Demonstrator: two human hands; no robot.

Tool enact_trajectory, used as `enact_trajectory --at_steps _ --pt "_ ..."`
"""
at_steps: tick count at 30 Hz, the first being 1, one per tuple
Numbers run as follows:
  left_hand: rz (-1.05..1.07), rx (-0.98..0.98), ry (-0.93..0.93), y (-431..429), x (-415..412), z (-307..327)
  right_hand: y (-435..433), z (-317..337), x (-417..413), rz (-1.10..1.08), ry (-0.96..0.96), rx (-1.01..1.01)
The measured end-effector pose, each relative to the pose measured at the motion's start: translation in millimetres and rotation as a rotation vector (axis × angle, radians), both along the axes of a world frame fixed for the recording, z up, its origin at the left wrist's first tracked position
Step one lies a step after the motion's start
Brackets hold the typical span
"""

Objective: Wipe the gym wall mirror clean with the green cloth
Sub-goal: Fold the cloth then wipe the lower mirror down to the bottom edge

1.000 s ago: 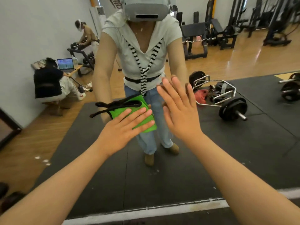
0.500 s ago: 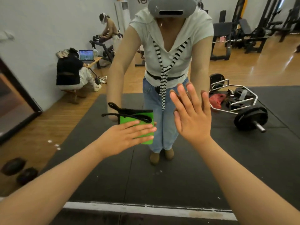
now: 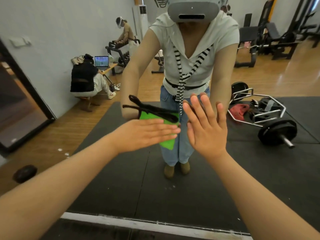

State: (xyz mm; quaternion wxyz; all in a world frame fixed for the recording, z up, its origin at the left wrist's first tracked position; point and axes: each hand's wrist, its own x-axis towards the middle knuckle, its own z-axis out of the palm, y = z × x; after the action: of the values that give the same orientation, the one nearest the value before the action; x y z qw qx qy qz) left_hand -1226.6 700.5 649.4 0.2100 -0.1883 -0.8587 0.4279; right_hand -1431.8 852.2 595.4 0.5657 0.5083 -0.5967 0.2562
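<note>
1. Left hand [image 3: 143, 134]: flat, fingers [image 3: 166, 130] straight and close together, tips pointing towards the right hand. Nothing is curled or pinched; the palm and fingers press the cloth onto the glass.
2. Green cloth [image 3: 149, 116]: trapped between the left fingers and the mirror. One part shows above the knuckles and a corner hangs below the fingertips. A black strap [image 3: 155, 110] runs along its top edge, above the fingers.
3. Right hand [image 3: 206, 134]: just beside the left fingertips, upright, fingers [image 3: 206, 108] straight and spread, holding nothing. It appears laid flat on the glass as a brace, meeting its own reflection.
4. Mirror [image 3: 107, 179]: directly under both hands, running outward on every side. Its bottom rail [image 3: 155, 222] lies well below the wrists.
5. Pale specks [image 3: 59, 149]: well to the left of the left wrist. Whether they sit on the glass or on the reflected floor cannot be told.
6. Reflected beyond the right fingers: trap bar [image 3: 259, 108] and weight plate [image 3: 277, 131].
7. Handling note, as judgement: keep the whole palm loaded so the cloth does not bunch, overlap the strokes, and tuck the strap clear of the glass. The bracing palm may leave prints, so that patch wants wiping too.
</note>
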Motion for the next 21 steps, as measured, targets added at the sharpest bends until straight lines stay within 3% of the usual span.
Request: enact_trajectory --at_steps 2,6,11,14,17,21 --pt "0.017 0.024 0.119 0.9 -0.5 7.8 -0.6 -0.1 -0.5 -0.002 0.006 -0.005" --pt "0.158 0.171 0.316 23.8 -8.1 -35.8 -1.1 -1.4 -1.4 0.015 0.010 -0.005" --pt "0.120 -0.061 0.214 -2.3 2.3 -7.3 -1.4 -1.7 -1.9 0.037 0.013 -0.029" --pt "0.154 0.064 0.362 -3.3 1.7 7.6 -1.1 -1.4 -2.1 0.038 0.005 -0.035" --pt "0.225 0.246 0.465 16.5 -15.2 -23.0 -0.4 -1.1 -1.2 0.026 0.011 -0.024" --pt "0.225 0.111 0.415 8.7 -18.6 -39.6 -1.5 -2.1 -2.0 0.010 0.021 -0.022"
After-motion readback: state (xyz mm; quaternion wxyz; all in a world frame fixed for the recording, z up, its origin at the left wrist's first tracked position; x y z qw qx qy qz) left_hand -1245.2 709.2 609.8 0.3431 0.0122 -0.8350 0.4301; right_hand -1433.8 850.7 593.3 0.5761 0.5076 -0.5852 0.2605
